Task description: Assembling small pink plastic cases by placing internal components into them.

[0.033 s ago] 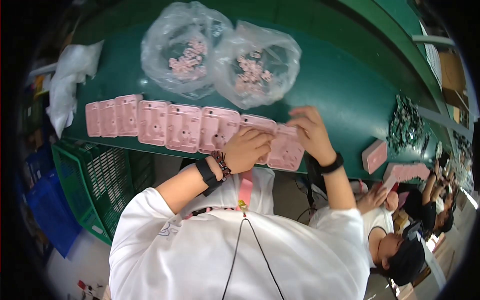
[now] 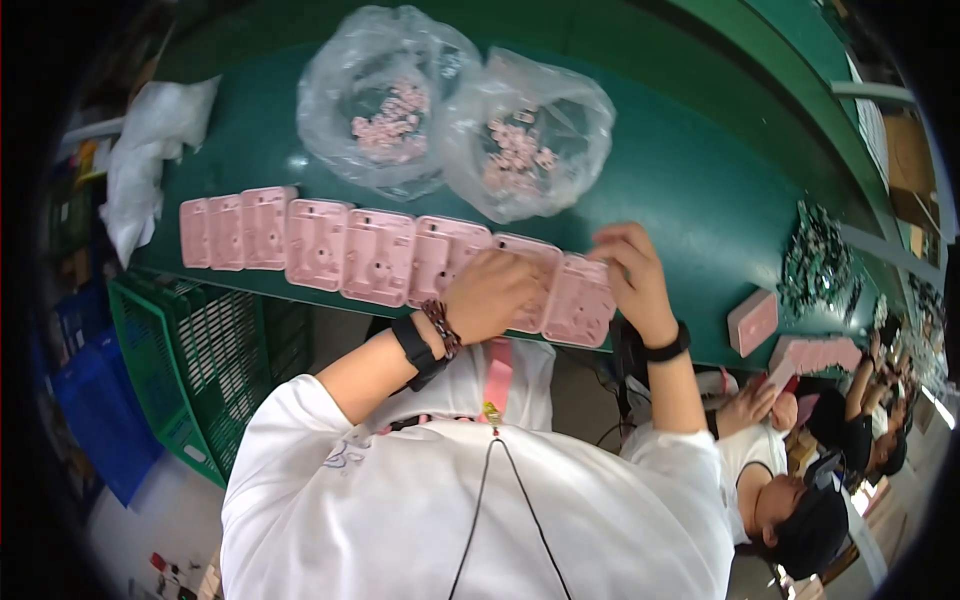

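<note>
Far left, one blue sheet [image 2: 105, 425], low, and above it one white plastic bag [image 2: 145, 155], crumpled, at the table's end. Next, one green crate [image 2: 185, 375], slatted, below the edge of the green table [image 2: 680, 180]. Along that edge, eight pink trays [image 2: 375, 250] in a slanting row, mostly open side up, with moulded ribs inside. Behind the row, one clear bag [image 2: 328, 110], its mouth open, containing small pink parts [image 2: 395, 118]. Left hand [image 2: 495, 292]: over the seventh tray [image 2: 527, 246], fingers bent; whether anything is gripped cannot be told. Beyond it, a second clear bag [image 2: 592, 130], with similar parts. Right hand [image 2: 630, 272]: raised beside the eighth tray [image 2: 580, 300], fingers curled; grip likewise cannot be told. Further right, one pink box [image 2: 752, 322], alone; a co-worker's hand [image 2: 740, 408]; one heap of dark green pieces [image 2: 812, 265]; and a row of pink cases [image 2: 825, 355].
</note>
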### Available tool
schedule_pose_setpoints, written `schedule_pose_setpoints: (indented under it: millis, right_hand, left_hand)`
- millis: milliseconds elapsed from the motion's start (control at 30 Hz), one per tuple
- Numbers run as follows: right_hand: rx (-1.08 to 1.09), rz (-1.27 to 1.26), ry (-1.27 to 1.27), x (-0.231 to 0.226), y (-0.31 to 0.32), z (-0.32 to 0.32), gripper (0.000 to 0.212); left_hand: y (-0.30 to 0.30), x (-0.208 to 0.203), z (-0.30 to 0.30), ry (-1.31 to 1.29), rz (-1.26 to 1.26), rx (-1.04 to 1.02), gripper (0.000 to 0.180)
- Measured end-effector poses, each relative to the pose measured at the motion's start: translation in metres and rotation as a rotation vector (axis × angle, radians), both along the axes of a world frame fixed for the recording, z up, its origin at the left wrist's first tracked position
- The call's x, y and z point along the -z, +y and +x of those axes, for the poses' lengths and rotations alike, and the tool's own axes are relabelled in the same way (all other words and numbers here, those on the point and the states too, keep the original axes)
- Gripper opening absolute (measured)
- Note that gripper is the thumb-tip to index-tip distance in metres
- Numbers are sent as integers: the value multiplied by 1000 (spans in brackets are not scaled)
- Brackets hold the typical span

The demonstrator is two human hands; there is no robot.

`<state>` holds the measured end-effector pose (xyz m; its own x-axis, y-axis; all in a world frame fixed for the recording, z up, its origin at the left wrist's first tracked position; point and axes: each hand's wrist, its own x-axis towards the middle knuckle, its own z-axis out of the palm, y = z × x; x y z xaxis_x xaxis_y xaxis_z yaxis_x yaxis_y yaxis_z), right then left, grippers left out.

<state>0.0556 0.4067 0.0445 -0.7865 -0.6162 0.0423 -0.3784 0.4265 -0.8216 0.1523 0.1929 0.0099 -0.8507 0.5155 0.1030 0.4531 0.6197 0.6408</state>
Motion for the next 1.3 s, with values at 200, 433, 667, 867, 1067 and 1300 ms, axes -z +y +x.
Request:
schedule_pose_setpoints:
  millis: [200,433,667,867,1067,1300]
  right_hand:
    - [240,-238,-247,-40,-57,67,22]
    - [72,-167,-307,-46,-98,121,18]
    - [138,-86,-249,-49,-97,116,16]
    - [138,-51,-231,-47,-98,122,16]
    - [138,-5,-250,-45,-99,120,15]
    - [117,20,-219,-41,-94,121,14]
  left_hand:
    - [-143,8,-69,209,-204,-859,8]
    - [-160,53,-112,-35,-619,-740,23]
    - [-158,50,-115,-79,-518,-716,20]
    - [-135,20,-107,36,-196,-833,16]
    - [-91,15,-72,88,381,-978,10]
    - [-121,15,-89,141,95,-922,15]
